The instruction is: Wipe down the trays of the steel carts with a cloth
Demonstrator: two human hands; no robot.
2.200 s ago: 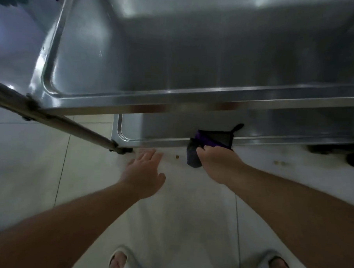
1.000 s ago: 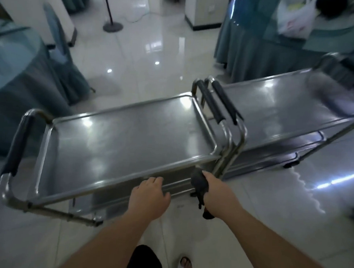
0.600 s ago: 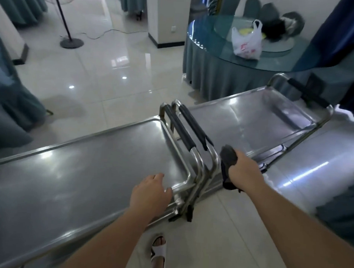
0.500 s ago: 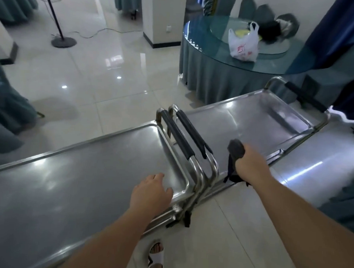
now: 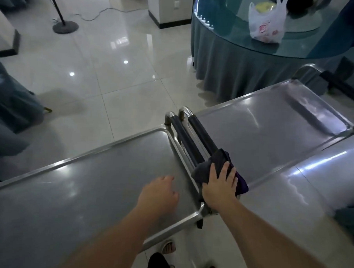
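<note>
Now the right hand [image 5: 219, 187] presses the dark cloth [image 5: 211, 167] with flat, slightly spread fingers [image 5: 224, 168] onto the near corner of the right cart's top tray [image 5: 273, 134], just where the cart handles [image 5: 194, 138] end. The cloth is bunched, soft and folded, dark grey with a purple part showing to the right of the fingers. Beyond the fingertips the right tray stretches away, smooth and shiny steel with a raised rounded rim; I judge that the wiping of it is only starting, since the cloth sits at its nearest edge and nearly all the surface is still ahead. The left hand [image 5: 159, 194] hovers or rests lightly over the left cart's top tray [image 5: 78, 190], fingers relaxed and a little curled, holding nothing. Whether this left tray is already wiped I cannot tell; it looks even and dull grey with small light reflections. The two handles are black padded tubes on bent chrome pipes, standing side by side just left of the cloth.
</note>
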